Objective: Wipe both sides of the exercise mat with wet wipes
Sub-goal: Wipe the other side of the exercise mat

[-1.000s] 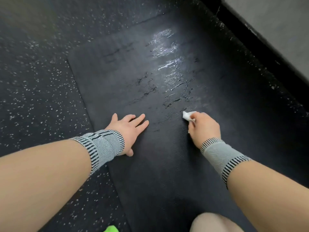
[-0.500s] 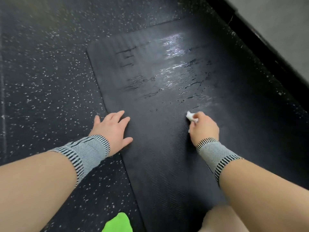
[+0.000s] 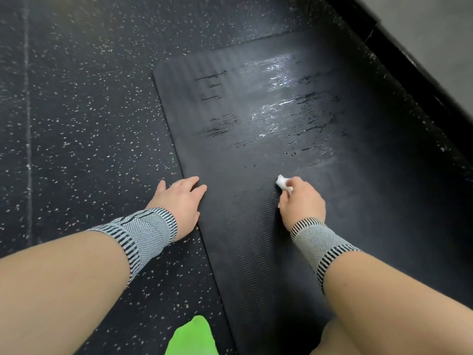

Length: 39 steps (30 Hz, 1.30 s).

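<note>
The black exercise mat (image 3: 320,188) lies flat on the speckled dark floor (image 3: 89,111), running away from the person, its far end rounded at the corners and its right edge near a dark baseboard (image 3: 399,55). Wet streaks (image 3: 276,108) glisten across the far half of its ribbed surface; the near half looks dull.

A small white wet wipe (image 3: 282,181), bunched up, sits on the mat around its middle. The right hand (image 3: 302,198) holds it, fingers curled round the wad with only a corner of the wipe showing past the knuckles; the hand is down on the mat. How the thumb lies cannot be told.

The left hand (image 3: 180,198) rests palm down across the mat's left edge, fingers straight and close together, their tips on the mat and the heel of the hand over the floor.

Both wrists wear grey knitted wrist supports (image 3: 146,231) with black stripes. A bright green object (image 3: 192,336) shows at the bottom, on the floor just beside the mat's left edge.
</note>
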Each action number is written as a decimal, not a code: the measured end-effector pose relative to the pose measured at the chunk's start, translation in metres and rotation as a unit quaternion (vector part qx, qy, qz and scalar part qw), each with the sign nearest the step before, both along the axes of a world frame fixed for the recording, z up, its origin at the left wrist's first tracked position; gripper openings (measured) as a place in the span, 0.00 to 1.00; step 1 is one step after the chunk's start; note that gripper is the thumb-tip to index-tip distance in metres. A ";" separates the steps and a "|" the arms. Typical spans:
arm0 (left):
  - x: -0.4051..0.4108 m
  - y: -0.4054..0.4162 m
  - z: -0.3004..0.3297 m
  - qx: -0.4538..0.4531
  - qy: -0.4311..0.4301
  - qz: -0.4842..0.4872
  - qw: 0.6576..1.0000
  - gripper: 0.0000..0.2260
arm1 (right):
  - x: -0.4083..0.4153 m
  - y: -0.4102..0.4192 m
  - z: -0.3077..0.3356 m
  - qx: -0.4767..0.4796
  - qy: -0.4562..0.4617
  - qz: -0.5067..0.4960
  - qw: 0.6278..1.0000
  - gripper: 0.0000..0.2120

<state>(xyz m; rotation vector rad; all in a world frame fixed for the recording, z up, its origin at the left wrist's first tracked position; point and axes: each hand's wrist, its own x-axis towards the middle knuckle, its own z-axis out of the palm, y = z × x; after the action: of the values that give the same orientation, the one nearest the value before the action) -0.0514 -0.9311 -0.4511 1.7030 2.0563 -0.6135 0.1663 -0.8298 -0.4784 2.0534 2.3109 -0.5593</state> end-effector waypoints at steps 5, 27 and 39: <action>-0.005 0.002 -0.002 0.016 0.002 -0.008 1.000 0.29 | -0.053 -0.057 -0.001 -0.015 0.042 0.153 0.987 0.15; -0.027 -0.014 0.004 -0.022 0.014 0.011 1.000 0.35 | -0.064 -0.015 -0.001 0.005 -0.003 0.136 0.991 0.13; -0.026 -0.009 0.005 0.015 0.020 0.022 0.999 0.31 | -0.091 -0.027 0.007 -0.038 0.005 0.218 0.975 0.14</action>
<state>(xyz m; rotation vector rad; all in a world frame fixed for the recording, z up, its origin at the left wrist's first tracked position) -0.0773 -0.9398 -0.4456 1.6715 2.1352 -0.6107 0.0753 -0.8570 -0.4713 1.4427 2.5826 -0.6195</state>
